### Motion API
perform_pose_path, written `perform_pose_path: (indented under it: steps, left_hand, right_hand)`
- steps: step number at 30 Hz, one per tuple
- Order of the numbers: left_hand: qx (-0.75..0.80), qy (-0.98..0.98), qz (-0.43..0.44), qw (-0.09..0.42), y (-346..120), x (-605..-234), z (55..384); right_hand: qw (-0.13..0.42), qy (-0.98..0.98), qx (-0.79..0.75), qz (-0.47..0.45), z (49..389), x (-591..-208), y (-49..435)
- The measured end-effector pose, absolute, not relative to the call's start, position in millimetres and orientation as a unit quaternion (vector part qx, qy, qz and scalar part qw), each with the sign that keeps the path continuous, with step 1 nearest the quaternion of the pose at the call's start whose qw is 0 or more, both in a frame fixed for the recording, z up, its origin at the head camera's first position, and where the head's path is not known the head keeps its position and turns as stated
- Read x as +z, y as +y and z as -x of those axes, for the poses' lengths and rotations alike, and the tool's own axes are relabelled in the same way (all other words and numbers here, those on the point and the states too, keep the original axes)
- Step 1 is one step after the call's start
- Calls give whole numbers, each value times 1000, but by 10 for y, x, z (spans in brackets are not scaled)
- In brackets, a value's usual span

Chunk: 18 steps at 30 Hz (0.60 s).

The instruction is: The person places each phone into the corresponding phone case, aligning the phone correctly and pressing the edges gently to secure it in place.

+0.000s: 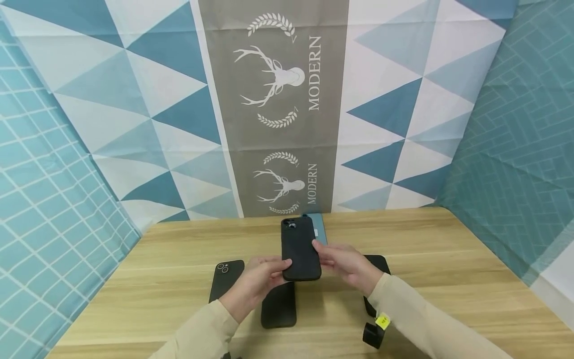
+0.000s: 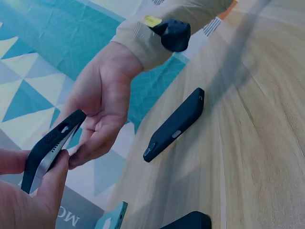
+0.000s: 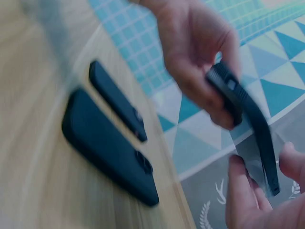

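A phone in a black case (image 1: 299, 247) is held up over the table, its camera end pointing away. My left hand (image 1: 257, 279) pinches its lower left corner, thumb on the back. My right hand (image 1: 347, 264) grips the right edge, thumb on the back and fingers behind. In the left wrist view, a silvery edge shows inside the black case (image 2: 43, 150), beside a row of small holes. The right wrist view has the case (image 3: 259, 129) edge-on, with the left hand (image 3: 200, 62) at one end and the right hand (image 3: 267, 210) at the other.
Black phone-shaped pieces lie on the wooden table (image 1: 179, 294): one at left (image 1: 228, 276), one below the hands (image 1: 279, 309), one by the right forearm (image 1: 376, 264). A blue one (image 1: 319, 224) lies behind, near the patterned backdrop (image 1: 390, 149). A black camera (image 1: 373, 335) sits at the right sleeve.
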<state>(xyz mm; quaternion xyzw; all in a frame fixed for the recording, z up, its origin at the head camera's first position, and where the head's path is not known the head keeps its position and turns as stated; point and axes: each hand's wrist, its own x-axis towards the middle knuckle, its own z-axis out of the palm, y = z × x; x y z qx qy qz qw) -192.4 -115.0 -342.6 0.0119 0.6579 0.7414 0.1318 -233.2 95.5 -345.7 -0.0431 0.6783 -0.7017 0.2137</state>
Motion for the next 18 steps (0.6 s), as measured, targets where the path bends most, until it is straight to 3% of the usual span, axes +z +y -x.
perform_pose_path:
  steps: [5,18]
  left_hand:
    - [737,665,-17,124,-1179,-3398,1907]
    - [695,709,-26,118,-1214,-3408,1844]
  right_hand:
    - [289,629,-711,124,2222,-3450,1001]
    - [285,617,-722,133,2116,-3513,980]
